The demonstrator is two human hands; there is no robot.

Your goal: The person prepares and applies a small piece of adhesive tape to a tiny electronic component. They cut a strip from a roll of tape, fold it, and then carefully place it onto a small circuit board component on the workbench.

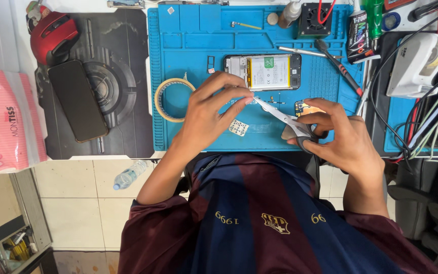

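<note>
My right hand [338,137] grips a pair of scissors [285,119] by the handles, blades pointing up-left. My left hand [214,109] pinches a small strip of tape at the blade tips, over the blue work mat [178,50]. Just beyond the hands lies an opened phone [263,72] with its battery and board showing. A roll of yellowish tape [171,99] rests beside my left hand. A small white part [239,127] lies on the mat under the hands, and a small circuit piece [302,107] sits by my right hand.
A black phone [78,100] lies face down on a dark mat [122,101] at left, near a red mouse [53,36] and pink tissue pack [1,119]. Screwdriver [338,66], tweezers [302,51], glue tube [358,35], a white device [417,63] and cables [432,122] crowd the right. A water bottle [130,174] lies on the floor.
</note>
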